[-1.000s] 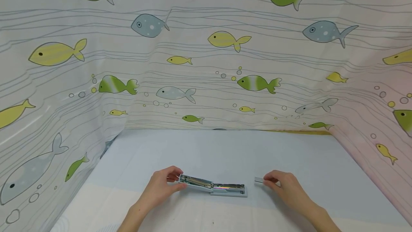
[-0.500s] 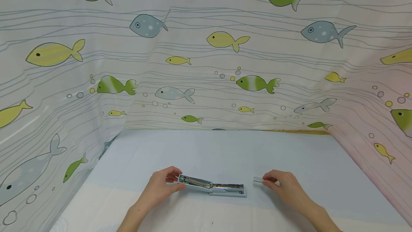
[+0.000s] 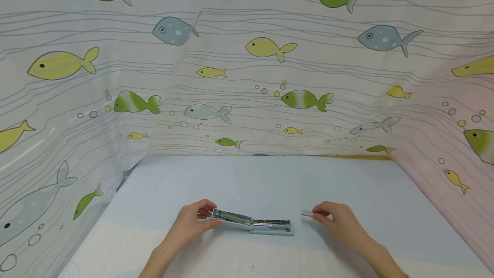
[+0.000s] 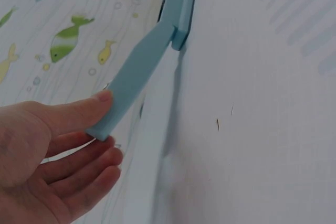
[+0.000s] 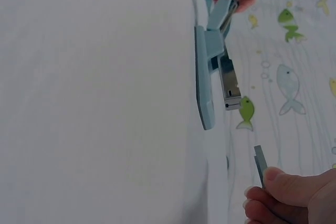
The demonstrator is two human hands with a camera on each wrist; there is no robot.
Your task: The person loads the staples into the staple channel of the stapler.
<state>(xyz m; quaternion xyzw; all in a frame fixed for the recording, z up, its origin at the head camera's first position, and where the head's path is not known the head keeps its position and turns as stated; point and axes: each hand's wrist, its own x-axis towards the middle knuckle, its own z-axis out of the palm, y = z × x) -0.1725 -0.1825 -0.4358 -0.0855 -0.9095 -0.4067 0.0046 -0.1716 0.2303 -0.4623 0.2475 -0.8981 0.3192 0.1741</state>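
Note:
A light blue stapler (image 3: 272, 231) lies opened out on the table, its top cover swung back to the left and its metal staple channel (image 5: 229, 80) exposed. My left hand (image 3: 194, 221) pinches the free end of the raised cover (image 4: 137, 72) between thumb and fingers. To the right of the stapler, my right hand (image 3: 339, 220) pinches a short grey strip of staples (image 5: 260, 163) between thumb and fingertips. The strip points left toward the front end of the stapler, with a gap between them. Part of the strip is hidden in the fingers.
A pale cloth covers the table (image 3: 231, 183). Curtains (image 3: 247, 76) printed with fish stand at the back and both sides. A small dark sliver (image 4: 218, 124) lies on the cloth in front of the stapler.
The whole scene has shifted slightly left in the head view. Both hands keep their holds, and the right hand with the staple strip stays about as far from the stapler.

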